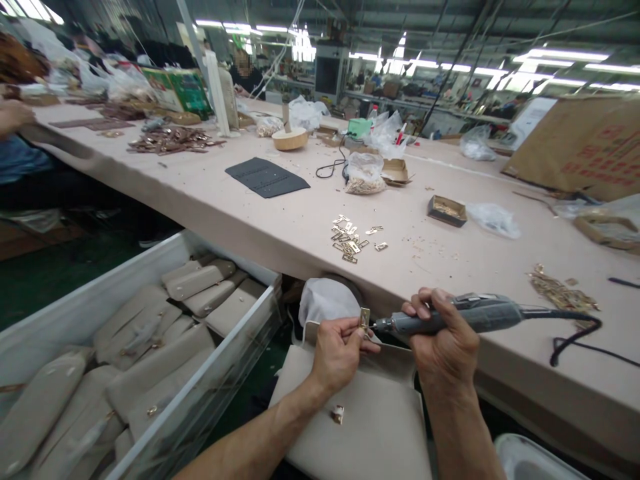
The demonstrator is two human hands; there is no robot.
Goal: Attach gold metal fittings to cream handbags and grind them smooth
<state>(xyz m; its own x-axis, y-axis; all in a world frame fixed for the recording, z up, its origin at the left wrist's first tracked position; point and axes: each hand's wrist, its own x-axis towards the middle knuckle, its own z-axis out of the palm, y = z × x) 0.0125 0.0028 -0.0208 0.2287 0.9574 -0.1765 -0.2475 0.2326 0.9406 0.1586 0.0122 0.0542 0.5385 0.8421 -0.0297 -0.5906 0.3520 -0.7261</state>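
Note:
My right hand (443, 333) is wrapped round a grey electric screwdriver (465, 315), its cord trailing off to the right. The screwdriver's tip points left at a small gold metal plate (365, 317). Pinched in the fingers of my left hand (343, 350) is that plate, held at the edge of a beige bag flap. The beige bag (360, 433) lies below both hands, with a shiny gold clasp part (338, 415) on its front. Whether the tip touches a screw is too small to tell.
Several gold plates (350, 239) lie on the table (280, 227), with more gold fittings (563, 290) at right. A white bin (235, 340) of beige bags stands at left. A small dark box (447, 211) and a black sheet (267, 177) sit farther back. Another person's hand (15, 117) shows far left.

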